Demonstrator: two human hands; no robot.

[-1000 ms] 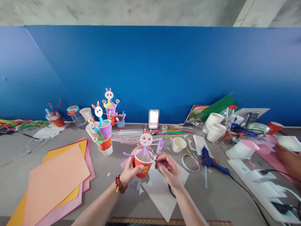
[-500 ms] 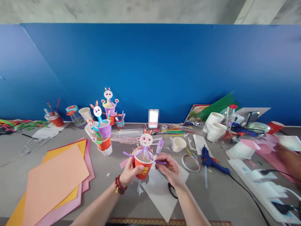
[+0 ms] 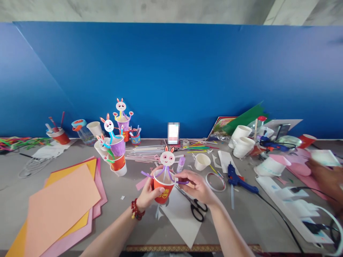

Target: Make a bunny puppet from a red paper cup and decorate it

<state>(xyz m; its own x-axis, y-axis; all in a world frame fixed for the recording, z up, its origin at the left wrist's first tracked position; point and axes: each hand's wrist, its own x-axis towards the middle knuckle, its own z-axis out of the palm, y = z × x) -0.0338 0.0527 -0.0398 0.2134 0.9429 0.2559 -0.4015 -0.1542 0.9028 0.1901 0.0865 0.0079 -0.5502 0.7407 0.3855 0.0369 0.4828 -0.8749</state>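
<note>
The left hand [image 3: 151, 191] closes around the red cup [image 3: 163, 191]; right hand [image 3: 195, 185], half-curled, pinches its purple strip [image 3: 182, 182].

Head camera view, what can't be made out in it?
All head view:
- Left hand, far fingers: behind red cup.
- Right hand, exact grip: too small.
- White panel: pixelated.
- Co-worker's hand: blurred.
- Paper stack: cut off by bottom edge.

A tall, smooth blue panel [image 3: 171, 75] stands behind the matte grey surface [image 3: 107, 221], catching a paler violet sheen at both ends; above it runs mottled grey wall, perhaps bare concrete [image 3: 134, 10].
</note>
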